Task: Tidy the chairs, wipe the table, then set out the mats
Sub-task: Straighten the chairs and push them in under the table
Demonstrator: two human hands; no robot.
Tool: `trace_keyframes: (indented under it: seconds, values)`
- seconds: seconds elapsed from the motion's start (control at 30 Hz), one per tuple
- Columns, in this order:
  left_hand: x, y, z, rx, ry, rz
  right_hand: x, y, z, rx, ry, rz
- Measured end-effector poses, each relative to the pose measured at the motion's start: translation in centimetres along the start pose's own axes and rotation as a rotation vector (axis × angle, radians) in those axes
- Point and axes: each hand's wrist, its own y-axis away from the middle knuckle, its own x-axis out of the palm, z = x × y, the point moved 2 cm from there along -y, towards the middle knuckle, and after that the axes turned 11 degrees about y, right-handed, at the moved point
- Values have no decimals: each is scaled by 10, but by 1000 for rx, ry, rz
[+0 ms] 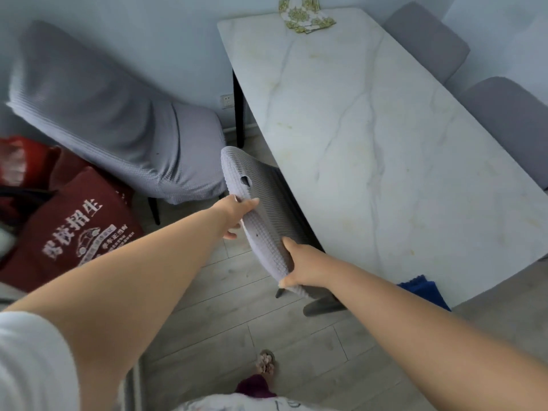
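Observation:
A grey fabric-covered chair (264,209) stands pushed in against the near long side of the white marble table (370,137), its seat hidden under the top. My left hand (237,215) grips the backrest's top edge at its far part. My right hand (299,264) grips the same edge nearer to me. A second grey chair (118,120) stands away from the table at the left, by the wall. A folded green-patterned mat (305,14) lies at the table's far end. A blue cloth (427,293) hangs at the table's near edge.
Two more grey chairs (427,37) (513,123) sit along the table's right side. Red bags (68,221) are piled on the floor at the left. Grey wood floor lies between me and the table, with my foot (265,363) on it.

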Motion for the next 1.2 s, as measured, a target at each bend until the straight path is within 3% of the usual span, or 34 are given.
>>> trace_keyframes:
  seconds: [0.13,0.33,0.57,0.83,1.07,1.2]
  values:
    - [-31,23,-20,74,-135,-28,-47,-3,30,-74,-30,-118]
    - [-99,49,-36,86,-43,-130,-98,-21,88,-185,-25,-242]
    - [-216,38,-56,151,132,-291,-134,-85,165,-234,16,-224]
    - [-384,-64,-123,215,286,-372,-205,-223,273,-261,52,-175]
    - [-540,-159,-199,302,46,-593,-261,-352,379,-247,-33,-47]
    - [-583,-210,-213,252,32,-602,-266,-402,419,-251,-34,14]
